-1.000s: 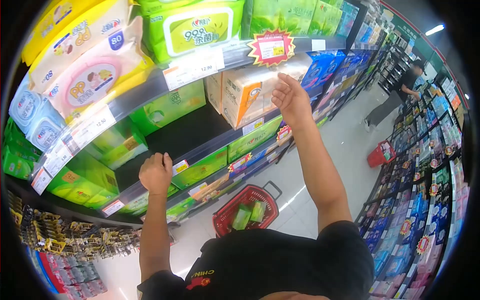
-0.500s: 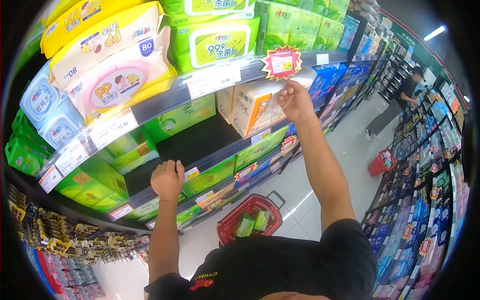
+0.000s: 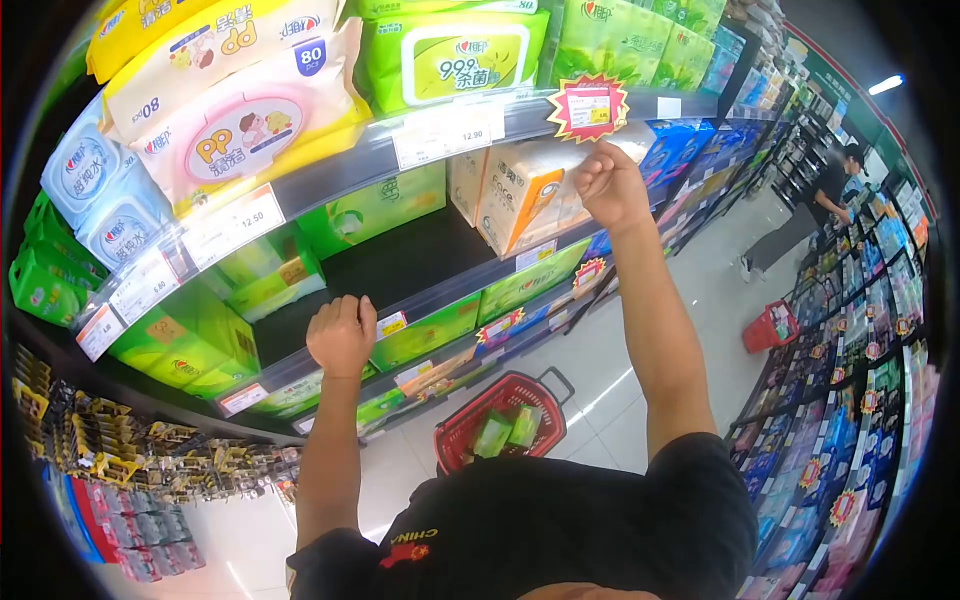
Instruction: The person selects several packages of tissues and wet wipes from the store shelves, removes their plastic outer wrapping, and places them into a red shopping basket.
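My right hand [image 3: 612,188], fingers curled in with nothing showing in them, is raised just below a red-and-yellow starburst price tag [image 3: 588,108] on the shelf edge. Behind it, on the lower shelf, stand white-and-orange tissue packs [image 3: 520,205]. Lower and to the left, my left hand [image 3: 341,335] makes a loose fist at the front edge of that shelf, beside a small price label [image 3: 390,325]. Green tissue packs [image 3: 375,212] stand deeper on the shelf.
Wet wipe packs [image 3: 250,135] fill the upper shelf. A red basket [image 3: 460,420] with green packs sits on the floor near me. Farther along the aisle are another red basket [image 3: 770,328] and a person [image 3: 825,200] facing the right-hand shelves [image 3: 850,400].
The view has shifted slightly, so the shelf and my right hand appear a little farther right. Both hands keep much the same closed shape. The far person's posture has changed slightly.
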The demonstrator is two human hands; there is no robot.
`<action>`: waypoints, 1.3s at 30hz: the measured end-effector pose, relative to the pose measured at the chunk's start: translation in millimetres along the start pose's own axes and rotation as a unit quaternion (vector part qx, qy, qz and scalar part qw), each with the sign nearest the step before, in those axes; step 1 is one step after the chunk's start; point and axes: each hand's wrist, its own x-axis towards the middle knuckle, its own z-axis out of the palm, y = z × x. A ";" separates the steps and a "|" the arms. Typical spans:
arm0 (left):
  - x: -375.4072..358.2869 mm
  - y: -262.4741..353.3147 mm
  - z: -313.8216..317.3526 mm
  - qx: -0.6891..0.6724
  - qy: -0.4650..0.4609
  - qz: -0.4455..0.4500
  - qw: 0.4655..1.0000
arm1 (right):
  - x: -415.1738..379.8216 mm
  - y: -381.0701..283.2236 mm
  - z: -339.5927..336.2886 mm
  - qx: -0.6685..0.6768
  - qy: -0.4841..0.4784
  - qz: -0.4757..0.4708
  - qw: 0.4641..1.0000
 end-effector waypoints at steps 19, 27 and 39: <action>-0.1 1.7 3.2 0.016 0.000 0.006 1.000 | -97.4 4.7 -25.0 -0.269 -0.086 -0.135 0.950; -1.7 2.1 5.2 0.023 -0.028 0.001 0.999 | -164.3 -8.8 -0.5 -0.106 -0.145 -0.189 0.966; -8.5 7.1 17.2 0.074 -0.053 -0.002 0.996 | -256.9 113.8 -150.0 -0.240 0.131 0.058 0.960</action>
